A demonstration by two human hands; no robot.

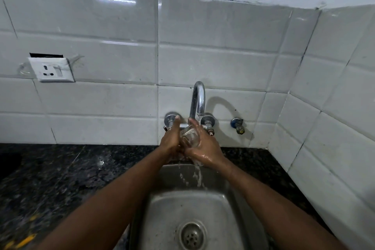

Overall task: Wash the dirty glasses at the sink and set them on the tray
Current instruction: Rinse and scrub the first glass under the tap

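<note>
A clear drinking glass (189, 138) is held between both hands under the chrome tap (197, 100), above the steel sink (162, 209). My left hand (171, 141) cups its left side, thumb raised toward the tap handle. My right hand (205, 147) wraps its right side and is wet. Water runs from the spout over the right hand and falls into the basin. The glass is partly hidden by my fingers. No tray is in view.
Black speckled granite counter (60, 178) lies left of the sink, and a narrower strip (261, 160) lies right of it. White tiled walls close the back and right. A wall socket (54, 69) sits at left, a small valve (237, 126) right of the tap. The sink drain (191, 235) is open.
</note>
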